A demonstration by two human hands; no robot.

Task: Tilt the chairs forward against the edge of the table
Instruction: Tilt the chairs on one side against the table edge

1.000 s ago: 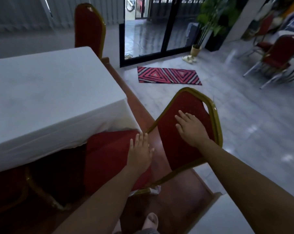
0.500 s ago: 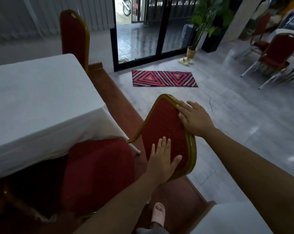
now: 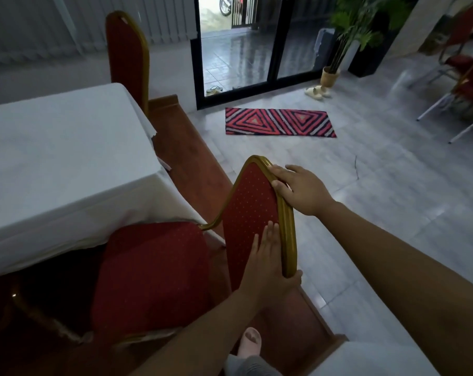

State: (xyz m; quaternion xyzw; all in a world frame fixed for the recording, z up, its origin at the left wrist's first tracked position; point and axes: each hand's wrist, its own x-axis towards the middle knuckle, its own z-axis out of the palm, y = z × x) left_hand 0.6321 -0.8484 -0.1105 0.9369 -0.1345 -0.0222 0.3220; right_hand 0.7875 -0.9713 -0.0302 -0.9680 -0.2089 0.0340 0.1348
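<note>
A red chair with a gold frame [image 3: 159, 270] stands at the near corner of the table with the white cloth [image 3: 53, 164], its seat partly under the cloth edge. Its backrest [image 3: 250, 210] rises at centre. My right hand [image 3: 297, 189] grips the gold rim near the top of the backrest. My left hand [image 3: 266, 263] lies flat on the red padding lower down, thumb hooked round the rim. A second red chair [image 3: 125, 54] stands at the table's far end.
A brown wooden platform edge [image 3: 197, 164] runs beside the table, with grey tiled floor to the right. A striped red mat [image 3: 280, 122] lies before the glass door. More red chairs [image 3: 466, 77] stand at far right. My foot [image 3: 250, 343] is below the chair.
The chair's backrest has turned and come closer to me. My left hand left the seat for the backrest padding, and my right hand shifted from the padding to the top rim.
</note>
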